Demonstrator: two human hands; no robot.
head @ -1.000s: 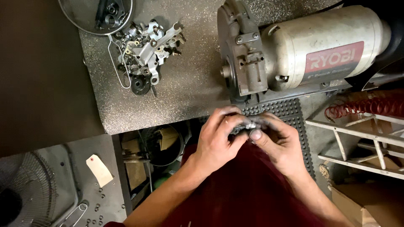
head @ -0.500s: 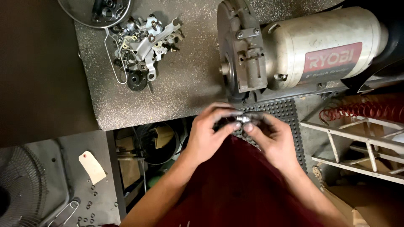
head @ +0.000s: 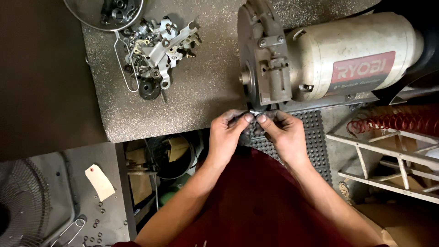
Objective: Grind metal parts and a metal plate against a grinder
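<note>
My left hand point(head: 227, 133) and my right hand point(head: 282, 131) meet at their fingertips over a black studded rubber mat point(head: 315, 137). Both pinch one small dark metal part point(head: 254, 112) between thumbs and fingers; most of it is hidden by my grimy fingers. The part sits right below the grey metal guard point(head: 265, 64) of a cream-coloured bench grinder point(head: 352, 55). My lap is covered by a dark red cloth point(head: 256, 206).
A pile of small metal parts and springs point(head: 157, 43) lies on the speckled grey bench top point(head: 192, 96), with a round metal dish point(head: 107, 11) behind it. A red coiled hose point(head: 393, 121), a white frame point(head: 388, 160), a fan grille point(head: 18, 201) and a paper tag point(head: 100, 182) lie below.
My hands have shifted up toward the grinder's guard, with the fingertips now drawn together on the small part. The view has slid slightly sideways.
</note>
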